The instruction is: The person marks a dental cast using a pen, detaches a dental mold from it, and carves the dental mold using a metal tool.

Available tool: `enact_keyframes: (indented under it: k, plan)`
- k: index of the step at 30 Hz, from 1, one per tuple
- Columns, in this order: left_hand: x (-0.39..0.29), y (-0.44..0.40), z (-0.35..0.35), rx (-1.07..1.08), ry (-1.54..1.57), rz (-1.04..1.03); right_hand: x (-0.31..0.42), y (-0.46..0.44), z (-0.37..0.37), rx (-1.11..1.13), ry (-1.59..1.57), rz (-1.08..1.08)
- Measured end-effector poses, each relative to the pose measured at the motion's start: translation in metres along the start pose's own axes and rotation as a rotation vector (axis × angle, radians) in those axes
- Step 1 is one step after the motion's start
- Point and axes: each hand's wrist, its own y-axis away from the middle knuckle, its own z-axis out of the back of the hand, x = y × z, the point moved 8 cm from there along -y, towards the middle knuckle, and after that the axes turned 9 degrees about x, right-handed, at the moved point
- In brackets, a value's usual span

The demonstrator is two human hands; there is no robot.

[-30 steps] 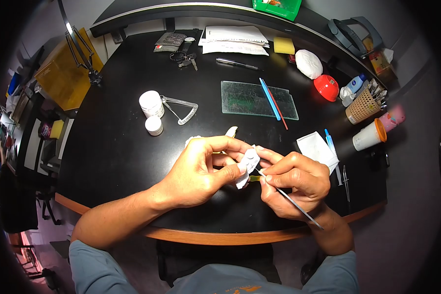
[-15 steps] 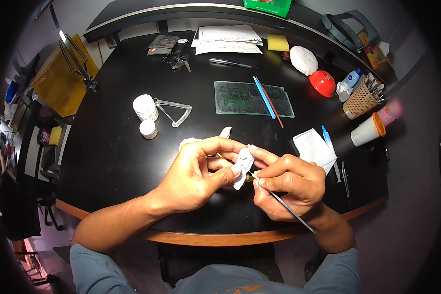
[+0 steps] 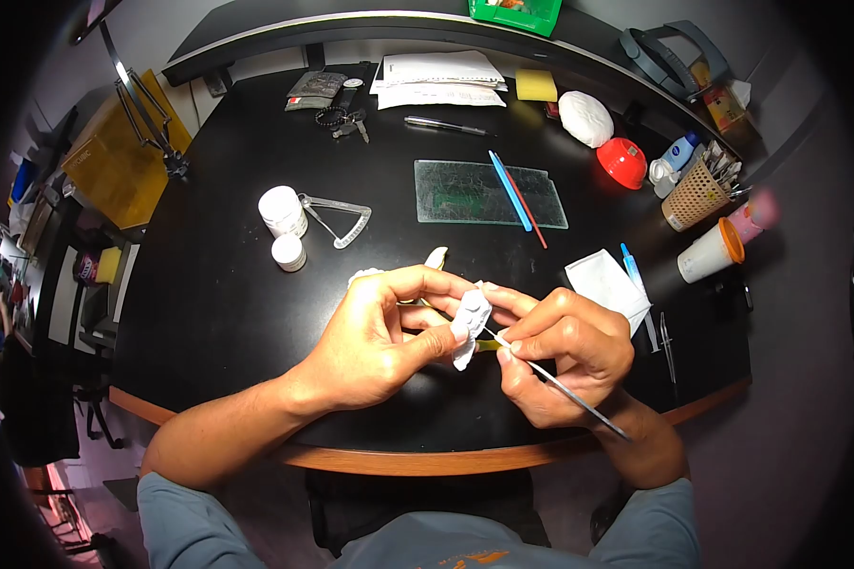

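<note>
Between thumb and fingers, my left hand point(image 3: 375, 337) grips a small white molded piece point(image 3: 472, 315) with a bumpy surface. My right hand point(image 3: 569, 356) is closed around a thin metal tool point(image 3: 579, 401), whose tip is at the right side of the white piece. A yellow-green object point(image 3: 435, 260) lies partly hidden behind my left hand, and another white lump point(image 3: 362, 275) shows just past its knuckles.
Beyond my hands lie a glass plate point(image 3: 465, 194) with sticks across it, two white jars point(image 3: 281, 210) and a caliper gauge point(image 3: 351, 226). On the right are a white packet point(image 3: 605, 284), tweezers point(image 3: 667, 349), a cup point(image 3: 707, 256) and a woven holder point(image 3: 693, 200).
The camera view has shifted slightly, moving the table items left since the first frame. The white piece and the tool have changed tilt a little in my hands.
</note>
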Motion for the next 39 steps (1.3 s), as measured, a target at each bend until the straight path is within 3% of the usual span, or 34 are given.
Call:
enact_keyframes:
  k: [39]
  plan:
    - [-0.012,0.001,0.005,-0.135,-0.188,-0.065,0.001,0.0,-0.003,0.094,0.029,-0.011]
